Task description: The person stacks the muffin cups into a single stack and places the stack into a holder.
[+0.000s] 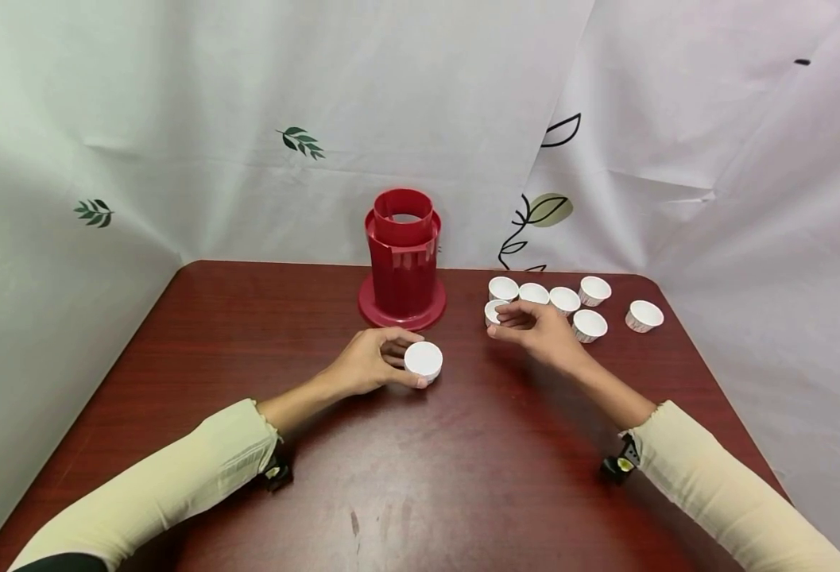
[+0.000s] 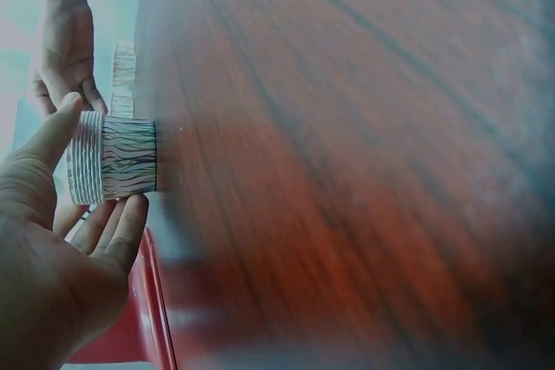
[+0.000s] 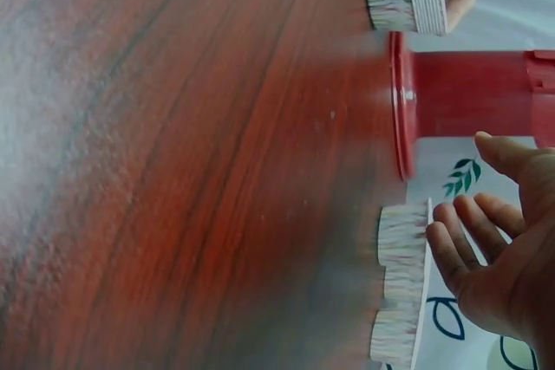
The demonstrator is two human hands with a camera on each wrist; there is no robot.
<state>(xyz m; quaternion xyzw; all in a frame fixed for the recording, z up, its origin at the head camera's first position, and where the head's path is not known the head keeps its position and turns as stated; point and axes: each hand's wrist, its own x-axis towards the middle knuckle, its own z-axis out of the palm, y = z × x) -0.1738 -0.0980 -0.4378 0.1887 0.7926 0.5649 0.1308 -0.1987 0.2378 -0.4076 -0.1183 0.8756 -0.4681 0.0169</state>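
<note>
Holding a stack (image 1: 423,360) mid-frame is left hand (image 1: 369,364); right hand (image 1: 547,334), fingers wide, is hovering by a cup (image 1: 491,316): pinch lightly.

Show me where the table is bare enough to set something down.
Bare: the table on the near side of the left hand and right hand, and left of the red cylinder. Crowded: right of the cylinder, where white cups cluster beside the right hand.

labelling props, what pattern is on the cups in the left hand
The cups have dark wavy lines on pale sides, clearest in the left wrist view.
</note>
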